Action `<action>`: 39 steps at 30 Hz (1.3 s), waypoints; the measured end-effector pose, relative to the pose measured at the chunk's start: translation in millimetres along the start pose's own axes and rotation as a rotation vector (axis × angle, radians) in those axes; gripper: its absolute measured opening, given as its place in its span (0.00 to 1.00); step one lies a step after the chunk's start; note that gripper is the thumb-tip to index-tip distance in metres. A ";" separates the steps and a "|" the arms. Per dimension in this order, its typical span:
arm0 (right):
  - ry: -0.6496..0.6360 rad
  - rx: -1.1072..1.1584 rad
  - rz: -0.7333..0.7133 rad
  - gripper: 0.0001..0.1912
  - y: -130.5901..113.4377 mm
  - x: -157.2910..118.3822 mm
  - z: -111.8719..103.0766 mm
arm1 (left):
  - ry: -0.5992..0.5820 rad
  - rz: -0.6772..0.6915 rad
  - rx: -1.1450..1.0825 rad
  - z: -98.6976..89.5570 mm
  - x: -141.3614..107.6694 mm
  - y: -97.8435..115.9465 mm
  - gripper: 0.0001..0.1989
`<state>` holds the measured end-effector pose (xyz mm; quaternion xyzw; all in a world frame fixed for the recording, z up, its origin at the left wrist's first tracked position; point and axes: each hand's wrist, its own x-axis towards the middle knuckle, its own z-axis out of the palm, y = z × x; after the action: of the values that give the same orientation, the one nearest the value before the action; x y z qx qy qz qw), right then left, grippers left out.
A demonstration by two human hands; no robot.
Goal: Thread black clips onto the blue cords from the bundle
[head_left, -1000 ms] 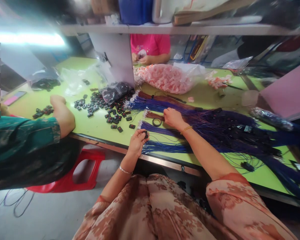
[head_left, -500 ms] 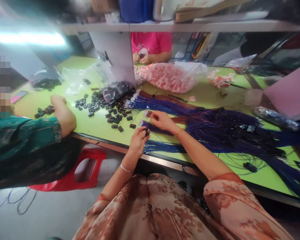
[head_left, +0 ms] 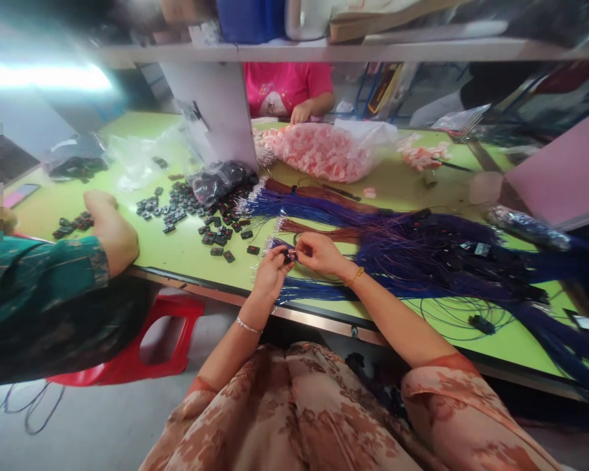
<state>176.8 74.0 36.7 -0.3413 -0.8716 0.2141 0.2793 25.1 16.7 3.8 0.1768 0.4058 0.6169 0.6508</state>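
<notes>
A small black plastic connector housing point(head_left: 288, 257) is pinched between the thumb and fingers of my left hand point(head_left: 269, 271), just over the table's front edge. Right against it, the fingertips of my right hand point(head_left: 321, 254) are closed on what looks like a thin wire, its end hidden by the fingers. Brown wires point(head_left: 314, 229) with bare metal terminals lie just behind my right hand. Beneath both hands, bundles of blue wires point(head_left: 319, 288) stretch to the right. Loose black housings point(head_left: 216, 239) are scattered to the left of my hands.
A bag of pink parts point(head_left: 319, 150) lies behind the wires. Across the table sits a person in a pink shirt point(head_left: 285, 88). At left, a co-worker's forearm point(head_left: 110, 229) rests by more housings. A red stool point(head_left: 171, 340) stands below. The shelf point(head_left: 294, 52) crosses overhead.
My right hand has moved from the brown wire ends down to the housing in my left hand. The view has shifted slightly. The person opposite has moved their hands.
</notes>
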 end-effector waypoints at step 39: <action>-0.088 -0.170 -0.009 0.09 0.1 -2.4 9.4 | 0.083 0.064 0.148 6.1 -1.6 -11.9 0.14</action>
<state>172.3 70.6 28.8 -0.3502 -0.8995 0.1531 0.2116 37.6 14.7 -0.7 0.2115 0.4711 0.6126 0.5984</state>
